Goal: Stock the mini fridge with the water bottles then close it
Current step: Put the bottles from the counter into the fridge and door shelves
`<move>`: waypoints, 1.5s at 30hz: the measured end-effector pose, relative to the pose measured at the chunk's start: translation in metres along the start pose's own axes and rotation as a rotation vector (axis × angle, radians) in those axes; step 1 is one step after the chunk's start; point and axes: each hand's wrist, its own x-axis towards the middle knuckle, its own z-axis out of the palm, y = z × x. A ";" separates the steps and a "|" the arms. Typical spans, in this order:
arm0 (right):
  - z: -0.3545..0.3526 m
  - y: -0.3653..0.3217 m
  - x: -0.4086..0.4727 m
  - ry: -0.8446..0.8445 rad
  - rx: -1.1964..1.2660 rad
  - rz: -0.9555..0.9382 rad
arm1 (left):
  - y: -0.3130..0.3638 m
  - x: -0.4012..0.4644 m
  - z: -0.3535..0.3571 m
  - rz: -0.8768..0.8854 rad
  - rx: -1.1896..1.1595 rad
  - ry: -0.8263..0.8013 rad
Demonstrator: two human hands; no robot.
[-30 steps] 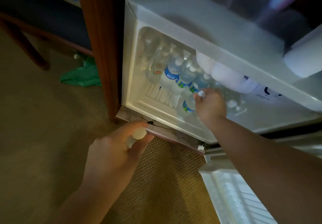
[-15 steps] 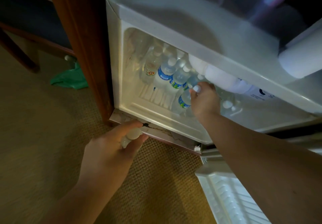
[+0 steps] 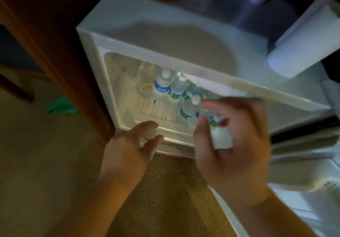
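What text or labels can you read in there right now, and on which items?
"CT": red and white label on the leftmost labelled bottle in the fridge.
Blue label on the next bottle: too blurred to read.
Blue-green labels on the other bottles: too blurred to read.

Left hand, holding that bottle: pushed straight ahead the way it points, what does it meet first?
Probably the fridge's lower front lip, just beyond the left hand and its bottle. Above that lip, the bare shelf looks free up to the standing bottles; depth is unclear.

You have free shelf (image 3: pixel 158 110) at the fridge's front left; standing bottles (image 3: pixel 176 89) crowd the back and right, wooden panel (image 3: pixel 60 71) hems the left
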 end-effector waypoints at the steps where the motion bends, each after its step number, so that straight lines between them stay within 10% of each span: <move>1: -0.014 0.001 0.017 0.033 -0.049 -0.065 | 0.000 0.007 0.004 0.029 0.003 -0.008; 9: -0.001 0.059 0.077 -0.217 -0.446 0.059 | -0.004 0.069 0.040 0.079 -0.028 -0.046; 45: 0.011 0.079 0.066 -0.118 -0.548 -0.164 | 0.001 0.172 0.103 0.132 -0.014 -0.205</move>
